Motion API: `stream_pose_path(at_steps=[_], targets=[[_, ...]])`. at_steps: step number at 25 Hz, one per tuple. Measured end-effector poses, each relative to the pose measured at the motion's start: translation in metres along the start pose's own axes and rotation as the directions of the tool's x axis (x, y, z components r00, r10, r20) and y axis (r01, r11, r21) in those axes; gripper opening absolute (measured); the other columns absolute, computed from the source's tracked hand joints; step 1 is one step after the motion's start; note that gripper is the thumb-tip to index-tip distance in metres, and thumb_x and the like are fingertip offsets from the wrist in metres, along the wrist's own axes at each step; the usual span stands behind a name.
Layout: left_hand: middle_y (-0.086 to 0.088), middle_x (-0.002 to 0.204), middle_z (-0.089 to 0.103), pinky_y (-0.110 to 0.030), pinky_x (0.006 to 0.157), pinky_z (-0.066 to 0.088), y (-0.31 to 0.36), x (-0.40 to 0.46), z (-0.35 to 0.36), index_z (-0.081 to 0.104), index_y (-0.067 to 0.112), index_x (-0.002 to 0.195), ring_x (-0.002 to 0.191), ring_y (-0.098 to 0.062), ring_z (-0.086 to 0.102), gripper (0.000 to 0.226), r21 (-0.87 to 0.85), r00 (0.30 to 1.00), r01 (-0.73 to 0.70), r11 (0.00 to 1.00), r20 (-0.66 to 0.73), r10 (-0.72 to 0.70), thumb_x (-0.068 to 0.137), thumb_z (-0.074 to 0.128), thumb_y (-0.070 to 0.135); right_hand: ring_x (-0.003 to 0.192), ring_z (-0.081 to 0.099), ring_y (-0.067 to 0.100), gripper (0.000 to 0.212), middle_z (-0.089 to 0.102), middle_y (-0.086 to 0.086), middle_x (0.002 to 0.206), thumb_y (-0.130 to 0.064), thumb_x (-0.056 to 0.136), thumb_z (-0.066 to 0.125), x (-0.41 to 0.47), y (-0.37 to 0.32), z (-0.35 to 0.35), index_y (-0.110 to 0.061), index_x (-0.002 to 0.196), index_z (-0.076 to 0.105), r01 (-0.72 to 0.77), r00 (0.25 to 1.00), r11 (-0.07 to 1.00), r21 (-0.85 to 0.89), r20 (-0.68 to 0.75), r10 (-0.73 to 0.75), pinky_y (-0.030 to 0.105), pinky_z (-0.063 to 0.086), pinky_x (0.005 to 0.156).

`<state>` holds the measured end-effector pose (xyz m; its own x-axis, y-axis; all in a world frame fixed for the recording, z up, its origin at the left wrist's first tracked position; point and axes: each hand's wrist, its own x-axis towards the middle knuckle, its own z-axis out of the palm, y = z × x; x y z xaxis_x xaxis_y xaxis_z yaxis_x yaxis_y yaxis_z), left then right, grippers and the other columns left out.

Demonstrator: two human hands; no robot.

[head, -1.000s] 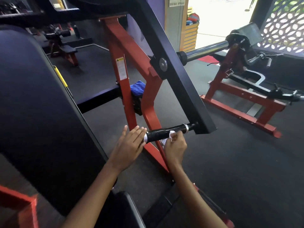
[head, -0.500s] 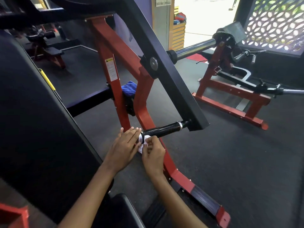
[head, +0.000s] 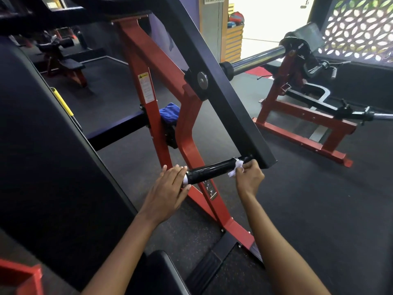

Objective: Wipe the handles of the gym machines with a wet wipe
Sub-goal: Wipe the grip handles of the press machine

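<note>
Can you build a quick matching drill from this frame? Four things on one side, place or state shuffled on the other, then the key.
Things:
1. wet wipe
2. left hand
3. blue cloth
4. chrome bar

Places or states:
A. tucked in the red frame, above the handle
B. pinched in the right hand against the far end of the handle
C. sticks out from the black lever arm toward the bright doorway
D. flat, fingers straight, against the handle's near end

Pairs: 1-B, 2-D, 3-A, 4-C
</note>
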<state>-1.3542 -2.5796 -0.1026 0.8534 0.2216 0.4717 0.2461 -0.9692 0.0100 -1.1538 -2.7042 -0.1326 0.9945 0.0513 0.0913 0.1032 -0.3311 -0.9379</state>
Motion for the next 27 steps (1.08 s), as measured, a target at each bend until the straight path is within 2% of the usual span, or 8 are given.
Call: stream_pose_path(at_steps=[5,10,16,17,19,21,24,27], targets=[[-0.013,0.121,0.062,-0.045,0.107,0.036,0.003,0.007,0.007,0.052,0.001,0.129,0.113,-0.024,0.06,0.052,0.019,1.0,0.026,0.999,0.015,-0.026,0.095,0.039,0.039,0.07,0.055,0.023,0.007,0.06,0.006,0.074,-0.002,0.077,0.056,0.009,0.003,-0.013,-0.007,0.074,0.053,0.043,0.998,0.999,-0.009,0.044,-0.043,0.029,0.042,0.064],[-0.01,0.118,0.063,-0.046,0.108,0.039,0.003,0.012,0.007,0.052,0.002,0.13,0.11,-0.021,0.061,0.054,0.03,0.998,0.021,0.999,0.054,-0.023,0.095,0.037,0.04,0.073,0.054,0.014,0.006,0.059,0.003,0.087,-0.014,0.086,0.057,-0.019,0.001,-0.012,-0.011,0.089,0.061,0.212,0.973,0.977,0.0,0.095,-0.211,0.027,0.044,0.059],[-0.01,0.119,0.063,-0.04,0.104,0.039,0.005,0.013,0.007,0.051,0.003,0.132,0.108,-0.021,0.062,0.056,-0.013,0.995,0.077,0.997,0.068,-0.076,0.094,0.037,0.042,0.076,0.053,0.007,0.016,0.055,0.0,0.094,-0.016,0.09,0.06,-0.053,-0.013,-0.009,-0.014,0.102,0.07,0.445,0.865,0.891,0.09,0.216,-0.454,0.01,0.041,0.061],[-0.011,0.12,0.063,-0.039,0.104,0.039,0.006,0.012,0.007,0.05,0.003,0.132,0.108,-0.021,0.062,0.056,-0.028,0.994,0.086,0.996,0.071,-0.084,0.095,0.036,0.042,0.077,0.055,0.007,0.015,0.056,0.001,0.095,-0.016,0.09,0.061,-0.057,-0.008,-0.01,-0.012,0.1,0.07,0.358,0.913,0.926,0.117,0.162,-0.374,0.009,0.041,0.06],[-0.011,0.122,0.062,-0.04,0.106,0.038,0.007,0.011,0.004,0.048,0.003,0.135,0.112,-0.022,0.061,0.056,-0.047,0.994,0.087,0.995,0.076,-0.083,0.096,0.035,0.04,0.081,0.06,0.014,0.014,0.062,0.004,0.096,-0.016,0.088,0.062,-0.051,0.008,-0.01,-0.008,0.098,0.07,-0.064,0.997,0.979,0.192,-0.021,0.069,0.014,0.043,0.063],[-0.011,0.124,0.061,-0.041,0.107,0.037,0.007,0.011,0.0,0.048,0.003,0.136,0.114,-0.023,0.06,0.054,-0.052,0.995,0.07,0.996,0.074,-0.066,0.096,0.035,0.038,0.078,0.061,0.019,0.014,0.066,0.009,0.095,-0.009,0.088,0.06,-0.03,0.018,-0.004,-0.002,0.099,0.067,-0.483,0.867,0.803,0.349,0.063,0.494,0.022,0.047,0.064],[-0.011,0.124,0.062,-0.039,0.106,0.035,0.008,0.011,0.0,0.048,0.003,0.135,0.113,-0.023,0.06,0.053,-0.027,0.995,0.069,0.997,0.069,-0.067,0.096,0.035,0.036,0.066,0.054,0.016,0.014,0.058,0.014,0.08,0.012,0.089,0.046,-0.004,0.004,0.011,0.005,0.082,0.056,-0.752,0.639,0.374,0.542,0.463,0.615,0.019,0.045,0.053],[-0.011,0.125,0.061,-0.035,0.105,0.036,0.011,0.01,0.002,0.048,0.003,0.136,0.112,-0.023,0.06,0.054,-0.021,0.992,0.102,0.995,0.082,-0.1,0.097,0.033,0.037,0.056,0.04,0.01,0.029,0.048,0.007,0.057,0.014,0.088,0.035,-0.009,-0.006,0.025,-0.008,0.071,0.045,-0.852,0.506,0.206,0.481,0.658,0.558,0.019,0.031,0.052]])
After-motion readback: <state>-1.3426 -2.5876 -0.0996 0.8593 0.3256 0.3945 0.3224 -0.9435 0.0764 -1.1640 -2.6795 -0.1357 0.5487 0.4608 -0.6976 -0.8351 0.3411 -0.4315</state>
